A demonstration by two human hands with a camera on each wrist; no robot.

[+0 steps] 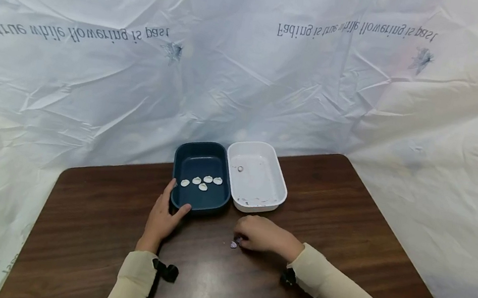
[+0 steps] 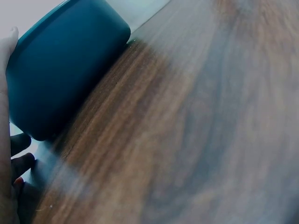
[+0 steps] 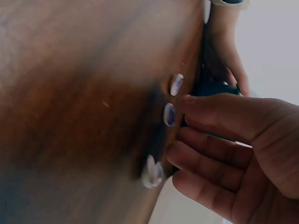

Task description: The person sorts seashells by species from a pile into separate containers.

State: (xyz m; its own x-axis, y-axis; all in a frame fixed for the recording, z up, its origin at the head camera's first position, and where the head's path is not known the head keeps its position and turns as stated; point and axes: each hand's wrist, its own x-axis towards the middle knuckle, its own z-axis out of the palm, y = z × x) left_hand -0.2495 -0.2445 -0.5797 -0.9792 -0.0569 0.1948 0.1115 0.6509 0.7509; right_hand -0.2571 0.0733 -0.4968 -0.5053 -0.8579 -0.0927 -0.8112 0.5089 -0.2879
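My left hand (image 1: 161, 217) rests against the near left corner of a dark blue tray (image 1: 198, 208), index finger along its left side and thumb at the front rim. Several small white oval pieces (image 1: 203, 187) lie inside that tray. Just above the table, my right hand (image 1: 264, 235) is beside some small white-and-purple oval pieces (image 1: 233, 244). In the right wrist view its thumb tip is close to one purple-faced piece (image 3: 169, 115), its fingers bent loosely. Another piece (image 3: 176, 84) lies farther on, and a blurred cluster (image 3: 152, 172) sits nearer the fingertips.
A white tray (image 1: 258, 174) stands against the dark tray's right side, with a small round piece (image 1: 240, 169) and purplish bits at its near end. Both stand on a brown wooden table (image 1: 201, 286). A pale printed sheet (image 1: 232, 66) hangs behind.
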